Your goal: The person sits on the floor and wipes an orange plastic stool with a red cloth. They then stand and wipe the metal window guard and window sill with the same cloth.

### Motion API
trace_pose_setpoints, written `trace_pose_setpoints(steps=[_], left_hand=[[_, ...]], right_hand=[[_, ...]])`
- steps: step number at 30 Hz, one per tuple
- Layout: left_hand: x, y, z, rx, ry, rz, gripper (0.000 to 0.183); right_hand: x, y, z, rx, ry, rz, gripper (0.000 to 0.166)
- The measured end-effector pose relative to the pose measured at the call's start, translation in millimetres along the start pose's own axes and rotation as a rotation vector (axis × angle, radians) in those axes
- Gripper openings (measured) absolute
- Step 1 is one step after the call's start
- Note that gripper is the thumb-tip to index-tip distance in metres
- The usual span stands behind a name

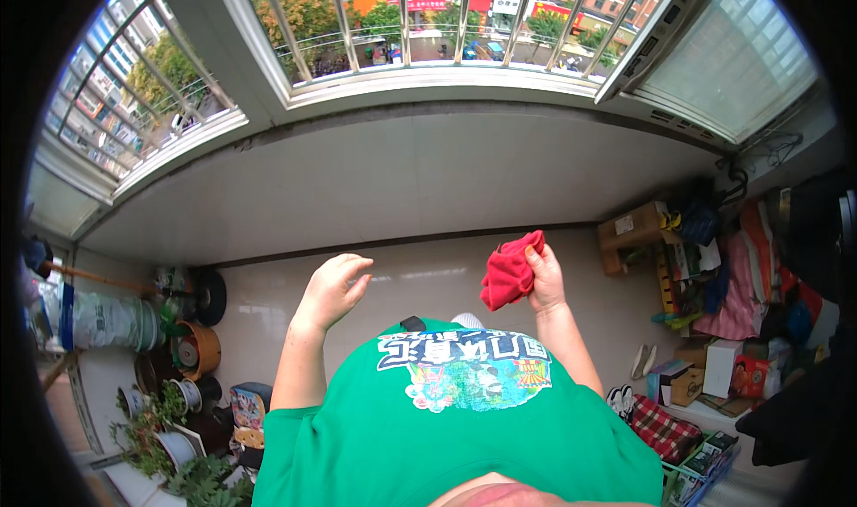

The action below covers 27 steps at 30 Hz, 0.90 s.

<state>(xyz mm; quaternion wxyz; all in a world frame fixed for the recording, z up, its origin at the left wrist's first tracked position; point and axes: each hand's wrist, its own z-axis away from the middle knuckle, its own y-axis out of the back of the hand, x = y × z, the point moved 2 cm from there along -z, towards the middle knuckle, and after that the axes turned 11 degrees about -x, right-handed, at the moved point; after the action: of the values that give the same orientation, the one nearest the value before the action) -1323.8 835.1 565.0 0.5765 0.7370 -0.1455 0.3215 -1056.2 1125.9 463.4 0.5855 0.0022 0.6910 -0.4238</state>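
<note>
A bunched red cloth (510,273) is held in my right hand (548,276), the thumb pressed on its upper right side. My left hand (337,286) is raised in the air to the left of the cloth, holding nothing, its fingers slightly bent and apart from the thumb. Both hands are in front of my green printed T-shirt (469,433), above the tiled floor (415,273). Beyond them stands a pale wall panel (402,165) under the windows.
Barred windows (435,78) run across the top, with an open sash (703,52) at the right. Potted plants (177,450) and a black tyre-like ring (211,297) lie at left. Cardboard boxes (629,232), shoes (644,361), piled fabric (733,286) and a crate (703,470) line the right side.
</note>
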Motion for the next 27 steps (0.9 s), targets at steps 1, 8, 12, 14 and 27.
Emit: trace_pose_setpoints(steps=[1, 8, 12, 14, 27], left_hand=[[-3.5, 7.8, -23.9, -0.021, -0.022, -0.009, 0.021], [-21.5, 48.3, -168.4, -0.045, -0.176, -0.095, 0.025], [-13.6, 68.6, -246.7, 0.039, -0.251, -0.136, 0.027], [-7.0, 77.3, -287.9, 0.051, -0.301, -0.185, 0.029], [-25.9, 33.2, -464.8, -0.276, -0.547, -0.236, 0.036]], right_hand=[[-14.0, -5.6, -19.4, 0.019, 0.034, 0.012, 0.033], [-121.8, -35.0, -152.4, -0.005, 0.633, 0.380, 0.028], [-154.0, -71.2, -230.1, -0.022, 0.981, 0.955, 0.039], [-156.1, -75.8, -274.3, -0.138, 0.876, 1.332, 0.050], [-130.5, -52.4, -331.0, -0.272, 0.629, 1.504, 0.055]])
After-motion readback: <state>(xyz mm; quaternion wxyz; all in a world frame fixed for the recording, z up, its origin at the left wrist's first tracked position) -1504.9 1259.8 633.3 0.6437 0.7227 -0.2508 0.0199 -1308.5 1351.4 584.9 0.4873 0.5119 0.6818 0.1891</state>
